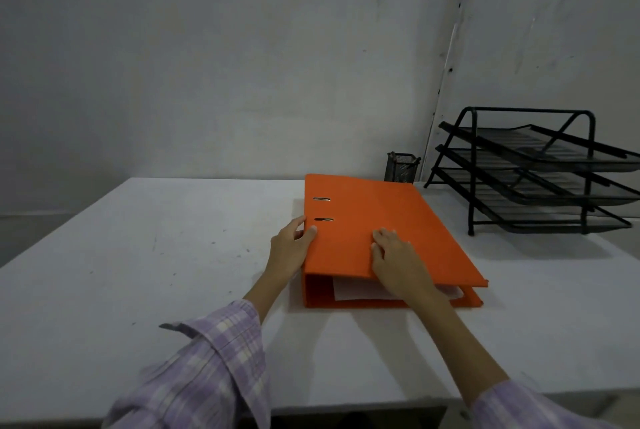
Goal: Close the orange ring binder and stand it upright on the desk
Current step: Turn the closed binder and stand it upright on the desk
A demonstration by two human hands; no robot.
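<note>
Binder: I see the orange ring binder lying flat on the white desk, right of centre, spine edge to my left, cover down or very nearly so.

Left hand: my left hand is cupped round the spine edge, thumb on top of the cover near the two metal slots, fingers curled against the side; a loose hold, not a clamp.

Right hand: my right hand lies flat and open on the cover, fingers spread, pressing down and gripping nothing.

Step in hand: I judge the closing is about finished (a slim gap shows at the near end, with white paper peeking out).

How to do it well: I'd press evenly until the cover seats, check no sheet sticks past the edge, then grip spine and open edge together and tip it up onto its short end, keeping the cover pinched.

Materials: stiff matte board, sharp corners, broad flat spine; it should stand steadily on the smooth desk.

Surroundings: a black mesh pen cup and a three-tier wire tray stand behind and to the right, apart from the binder.
</note>
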